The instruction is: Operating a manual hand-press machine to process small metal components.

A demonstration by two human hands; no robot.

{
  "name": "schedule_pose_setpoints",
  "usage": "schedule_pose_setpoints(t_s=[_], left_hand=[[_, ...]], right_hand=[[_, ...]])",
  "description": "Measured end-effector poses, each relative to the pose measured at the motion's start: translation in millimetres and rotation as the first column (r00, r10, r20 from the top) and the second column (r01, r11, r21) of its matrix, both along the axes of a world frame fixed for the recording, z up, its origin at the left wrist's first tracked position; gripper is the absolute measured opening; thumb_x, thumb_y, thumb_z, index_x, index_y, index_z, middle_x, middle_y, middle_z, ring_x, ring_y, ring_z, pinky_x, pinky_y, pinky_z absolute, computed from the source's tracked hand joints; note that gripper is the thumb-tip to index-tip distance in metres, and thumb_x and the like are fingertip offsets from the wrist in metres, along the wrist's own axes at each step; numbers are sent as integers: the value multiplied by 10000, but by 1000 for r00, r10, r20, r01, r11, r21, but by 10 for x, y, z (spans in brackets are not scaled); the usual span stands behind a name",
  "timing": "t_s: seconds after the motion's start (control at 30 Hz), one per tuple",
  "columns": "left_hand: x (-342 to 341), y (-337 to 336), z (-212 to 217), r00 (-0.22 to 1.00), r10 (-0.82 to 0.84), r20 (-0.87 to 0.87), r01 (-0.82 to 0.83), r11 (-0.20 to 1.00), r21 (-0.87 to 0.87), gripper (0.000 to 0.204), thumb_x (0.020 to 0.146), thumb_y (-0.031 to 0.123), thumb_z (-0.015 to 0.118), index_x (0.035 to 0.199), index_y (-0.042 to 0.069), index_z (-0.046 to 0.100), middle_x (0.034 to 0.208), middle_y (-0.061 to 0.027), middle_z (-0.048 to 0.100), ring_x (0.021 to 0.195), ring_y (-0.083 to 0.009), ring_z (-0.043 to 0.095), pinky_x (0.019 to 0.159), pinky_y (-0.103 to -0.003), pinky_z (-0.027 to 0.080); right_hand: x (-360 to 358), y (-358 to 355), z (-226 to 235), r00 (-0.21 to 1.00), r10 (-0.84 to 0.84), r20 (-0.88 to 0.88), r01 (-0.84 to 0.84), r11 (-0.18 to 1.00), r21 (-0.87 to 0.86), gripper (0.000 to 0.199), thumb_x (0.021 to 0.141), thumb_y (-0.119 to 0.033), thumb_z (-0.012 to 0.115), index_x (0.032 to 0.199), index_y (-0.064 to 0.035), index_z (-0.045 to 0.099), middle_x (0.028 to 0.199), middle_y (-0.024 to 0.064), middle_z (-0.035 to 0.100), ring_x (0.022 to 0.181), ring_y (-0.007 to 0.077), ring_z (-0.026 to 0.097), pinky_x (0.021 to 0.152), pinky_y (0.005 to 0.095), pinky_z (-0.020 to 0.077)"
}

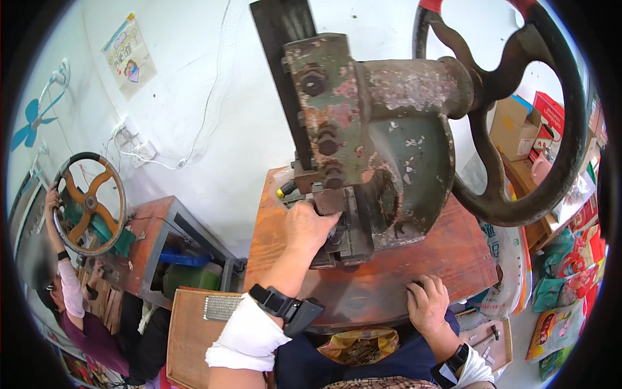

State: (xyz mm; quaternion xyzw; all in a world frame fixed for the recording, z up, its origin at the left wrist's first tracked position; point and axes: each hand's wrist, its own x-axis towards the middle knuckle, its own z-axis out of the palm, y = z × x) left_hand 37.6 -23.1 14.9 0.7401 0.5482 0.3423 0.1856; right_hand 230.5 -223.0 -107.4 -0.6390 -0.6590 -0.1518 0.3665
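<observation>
A worn green hand press with chipped paint stands on a reddish-brown wooden table. My left hand reaches to the metal block under the press's ram, thumb stretched toward the die and fingers curled. Whatever it pinches is hidden by the hand and the block. On the table's front right edge rests my right hand, its fingers slightly bent and apart, holding nothing. The press's large dark handwheel is at the upper right. A yellow patterned bag with small metal pieces lies in my lap.
At left another person grips a second handwheel at a similar bench. A wooden tray sits beside my left forearm, another tray at lower right. Boxes and filled bags stand on the right.
</observation>
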Motion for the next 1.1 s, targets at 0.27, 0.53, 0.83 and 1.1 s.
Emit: schedule_pose_setpoints(t_s=[0.27, 0.53, 0.83, 1.1], left_hand=[[-319, 164, -177, 720, -188, 668, 446, 863, -237, 291, 793, 62, 632, 1082, 24, 632, 979, -167, 660, 925, -318, 616, 845, -367, 476], [-277, 242, -624, 968, -199, 154, 172, 970, 175, 352, 784, 38, 563, 1134, 75, 577, 1212, -173, 513, 1166, -383, 440, 981, -473, 346], [-277, 218, -601, 929, -328, 170, 302, 939, 163, 473, 819, 66, 531, 1292, 63, 502, 1349, -184, 452, 1230, -441, 365, 1088, -474, 254], [-324, 272, -699, 929, -370, 21, 365, 922, 130, 519, 844, 102, 476, 1360, 117, 435, 1447, -93, 374, 1320, -441, 258, 1060, -626, 178]], right_hand=[[34, -15, 39, 1000, 9, -23, -9, 1000, -4, 236, 681, -96, 687, 910, -84, 630, 969, 82, 585, 930, 288, 562, 732, 393, 455], [-341, 889, 711, 878, 385, -283, -351, 922, 166, 366, 674, -133, 774, 977, -20, 602, 956, 169, 591, 860, 363, 589, 745, 414, 492], [-562, 1634, 825, 854, 270, -445, -294, 956, 16, 647, 538, -245, 879, 1030, 39, 570, 963, 179, 618, 884, 336, 624, 770, 375, 502], [-501, 1618, 851, 814, 363, -454, -386, 921, 44, 691, 547, -246, 873, 1092, 41, 560, 1021, 182, 596, 943, 345, 603, 803, 395, 491]])
